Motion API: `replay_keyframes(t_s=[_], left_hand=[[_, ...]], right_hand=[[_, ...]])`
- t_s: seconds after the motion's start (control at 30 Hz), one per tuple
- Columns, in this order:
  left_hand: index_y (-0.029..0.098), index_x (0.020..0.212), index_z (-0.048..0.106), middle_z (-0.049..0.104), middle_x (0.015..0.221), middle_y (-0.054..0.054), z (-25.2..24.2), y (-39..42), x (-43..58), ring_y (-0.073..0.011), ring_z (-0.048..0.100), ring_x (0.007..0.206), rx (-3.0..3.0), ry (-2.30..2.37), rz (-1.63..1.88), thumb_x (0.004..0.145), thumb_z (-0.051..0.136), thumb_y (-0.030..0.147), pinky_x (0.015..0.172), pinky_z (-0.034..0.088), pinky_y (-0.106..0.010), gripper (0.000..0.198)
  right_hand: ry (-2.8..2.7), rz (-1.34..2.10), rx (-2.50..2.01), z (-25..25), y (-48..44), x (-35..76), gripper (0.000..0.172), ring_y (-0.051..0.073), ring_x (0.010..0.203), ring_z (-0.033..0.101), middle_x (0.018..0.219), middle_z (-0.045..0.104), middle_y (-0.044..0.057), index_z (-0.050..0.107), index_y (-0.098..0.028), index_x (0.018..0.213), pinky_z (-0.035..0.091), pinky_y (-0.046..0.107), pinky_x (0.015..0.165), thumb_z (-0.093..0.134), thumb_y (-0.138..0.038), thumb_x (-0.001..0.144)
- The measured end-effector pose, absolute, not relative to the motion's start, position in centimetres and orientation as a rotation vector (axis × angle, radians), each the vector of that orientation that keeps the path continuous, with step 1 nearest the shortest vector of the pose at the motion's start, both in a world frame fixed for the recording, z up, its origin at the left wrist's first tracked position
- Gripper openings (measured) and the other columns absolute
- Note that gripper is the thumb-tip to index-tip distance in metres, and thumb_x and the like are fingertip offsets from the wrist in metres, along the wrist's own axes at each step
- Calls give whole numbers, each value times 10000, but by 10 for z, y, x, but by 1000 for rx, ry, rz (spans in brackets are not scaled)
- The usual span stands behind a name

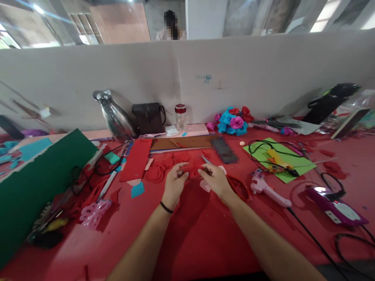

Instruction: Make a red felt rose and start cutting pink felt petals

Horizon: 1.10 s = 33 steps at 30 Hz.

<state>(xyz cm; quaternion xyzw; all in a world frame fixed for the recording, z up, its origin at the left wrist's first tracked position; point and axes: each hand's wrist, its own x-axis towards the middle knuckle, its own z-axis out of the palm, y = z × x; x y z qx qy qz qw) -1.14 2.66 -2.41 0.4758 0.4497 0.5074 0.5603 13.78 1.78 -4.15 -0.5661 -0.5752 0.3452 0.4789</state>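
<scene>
My left hand (175,184) and my right hand (216,180) meet over the middle of the red table. Between their fingertips they pinch a thin red paper piece (193,168), which blends into the red behind it, so its exact outline is unclear. Left of my left hand lies a pile of red petal-shaped cutouts (155,172). Under and beside my right hand rest scissors with red handles (240,188), their blade tip showing past the fingers. A pale pink petal cutout (205,185) lies between my wrists.
A pink glue gun (271,192) and a purple power box (336,207) with cords lie right. A phone (225,150), paper flowers (234,121), glass bottle (181,118) and steel jug (115,117) are behind. A green board (43,187) stands left. Someone is beyond the partition.
</scene>
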Motion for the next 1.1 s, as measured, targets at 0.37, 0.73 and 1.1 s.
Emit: replay_keyframes(t_s=[0.37, 0.73, 1.1], left_hand=[[145, 708, 662, 566, 583, 39, -14, 31, -24, -71, 474, 523, 956, 1183, 1312, 513, 784, 369, 522, 376, -202, 321], [160, 643, 622, 644, 584, 2, -8, 28, -19, -119, 605, 572, 714, 1008, 1271, 489, 782, 282, 539, 405, -211, 253], [145, 803, 634, 633, 627, 21, -13, 37, -29, -91, 564, 582, 806, 1097, 1478, 504, 771, 252, 580, 449, -215, 345]], right_hand=[[-1397, 451, -1625, -36, 34, 145, 393, 198, 787, 616, 873, 673, 50, 606, -200, 1125, 460, 340, 773, 585, -260, 737], [-1513, 538, -1439, -26, 8, 132, 249, 168, 631, 608, 702, 678, 29, 660, -201, 885, 466, 270, 634, 457, -344, 858], [-1693, 240, -1873, -18, 14, 176, 228, 176, 688, 626, 770, 707, 50, 672, -194, 834, 416, 255, 622, 462, -279, 859]])
